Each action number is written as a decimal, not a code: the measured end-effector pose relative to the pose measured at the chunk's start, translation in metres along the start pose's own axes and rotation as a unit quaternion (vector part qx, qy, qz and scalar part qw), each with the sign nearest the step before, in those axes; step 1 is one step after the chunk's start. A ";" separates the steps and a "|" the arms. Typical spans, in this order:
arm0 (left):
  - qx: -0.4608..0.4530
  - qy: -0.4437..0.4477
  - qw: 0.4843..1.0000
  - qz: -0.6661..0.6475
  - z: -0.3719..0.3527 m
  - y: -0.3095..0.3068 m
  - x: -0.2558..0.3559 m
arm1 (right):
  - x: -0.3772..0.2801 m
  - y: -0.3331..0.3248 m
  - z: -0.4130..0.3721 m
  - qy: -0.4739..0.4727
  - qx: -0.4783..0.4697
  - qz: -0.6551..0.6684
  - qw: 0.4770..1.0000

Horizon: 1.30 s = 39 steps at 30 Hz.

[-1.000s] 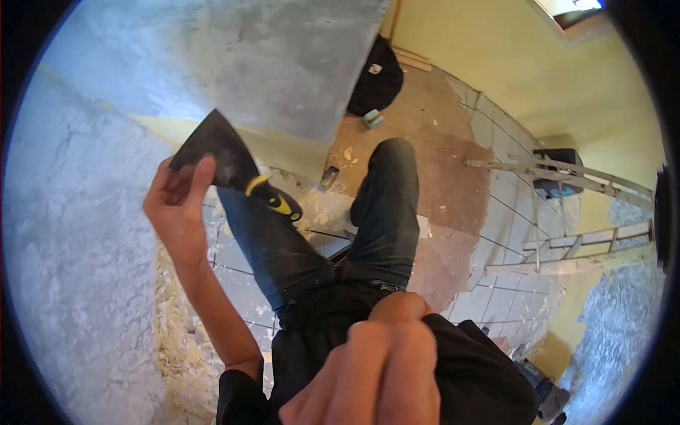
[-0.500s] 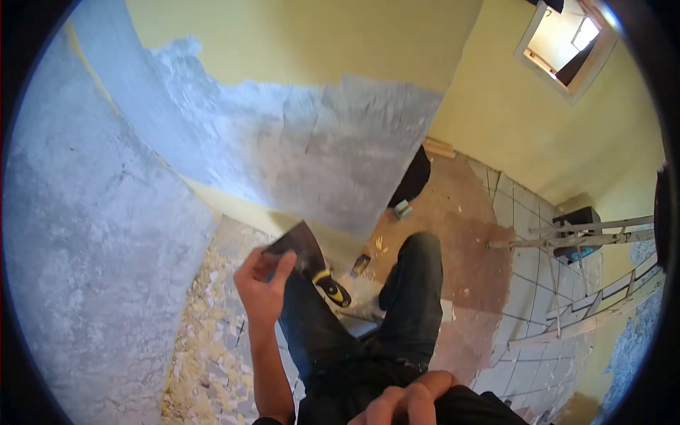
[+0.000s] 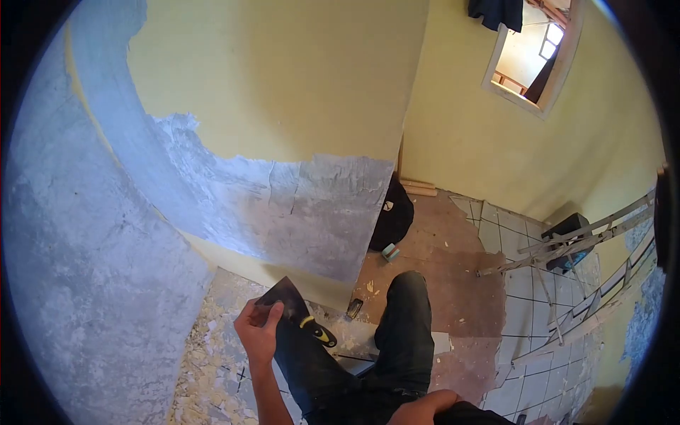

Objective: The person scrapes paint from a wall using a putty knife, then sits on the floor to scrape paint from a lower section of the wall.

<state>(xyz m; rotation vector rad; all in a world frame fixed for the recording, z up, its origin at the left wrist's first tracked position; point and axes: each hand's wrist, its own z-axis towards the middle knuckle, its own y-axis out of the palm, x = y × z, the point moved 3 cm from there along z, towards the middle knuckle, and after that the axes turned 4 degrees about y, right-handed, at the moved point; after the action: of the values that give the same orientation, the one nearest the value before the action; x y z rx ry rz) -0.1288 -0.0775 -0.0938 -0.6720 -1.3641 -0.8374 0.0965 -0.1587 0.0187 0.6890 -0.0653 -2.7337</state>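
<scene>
1. Dark grey trousers point(image 3: 389, 361) are worn, seen toward six o'clock;
2. a black top point(image 3: 474, 414) is worn, seen at five o'clock;
3. the left forearm point(image 3: 270, 397), toward seven o'clock, is left bare.

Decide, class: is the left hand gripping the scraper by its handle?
No: the left hand pinches the scraper by its dark blade, while the black-and-yellow handle points away from the hand.

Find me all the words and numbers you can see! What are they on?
No words, brands, numbers or signs can be read.
Scraper: any print is too small to read.
Black bundle: something white on it, too small to read.
Black box: something blue on it, too blurred to read.
</scene>
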 end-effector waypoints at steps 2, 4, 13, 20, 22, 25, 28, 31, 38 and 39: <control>-0.006 0.010 1.000 0.003 0.003 -0.002 0.005 | -0.018 -0.017 0.007 0.084 -0.056 -0.005 0.995; -0.013 0.021 1.000 0.006 0.005 0.000 0.014 | -0.025 -0.032 0.005 0.142 -0.083 -0.055 0.985; -0.087 0.044 0.994 -0.055 -0.001 0.041 0.056 | -0.040 -0.100 -0.096 0.411 0.426 -0.417 0.690; -0.238 -0.010 0.960 -0.147 0.007 0.108 0.075 | -0.040 -0.093 -0.094 0.310 0.492 -0.256 0.772; -0.243 -0.004 0.960 -0.141 0.015 0.120 0.077 | -0.042 -0.100 -0.092 0.274 0.518 -0.271 0.763; -0.183 0.171 0.966 -0.055 0.036 0.136 0.102 | -0.053 -0.114 -0.075 0.236 0.551 -0.305 0.740; -0.088 0.378 0.915 0.112 0.061 0.135 0.155 | -0.056 -0.128 -0.065 0.209 0.546 -0.348 0.733; -0.034 0.608 0.766 0.204 0.090 0.141 0.220 | -0.060 -0.138 -0.054 0.195 0.546 -0.413 0.702; -0.011 0.824 0.497 0.271 0.127 0.198 0.300 | -0.057 -0.151 -0.050 0.123 0.589 -0.438 0.668; 0.013 0.855 0.459 0.242 0.131 0.213 0.302 | -0.057 -0.151 -0.048 0.111 0.586 -0.451 0.664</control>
<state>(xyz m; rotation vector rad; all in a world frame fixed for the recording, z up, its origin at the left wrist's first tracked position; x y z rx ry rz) -0.0221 0.1112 0.2329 0.0876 0.7115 -0.5326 0.1219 0.0038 -0.0156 1.7181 -2.0821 -3.0955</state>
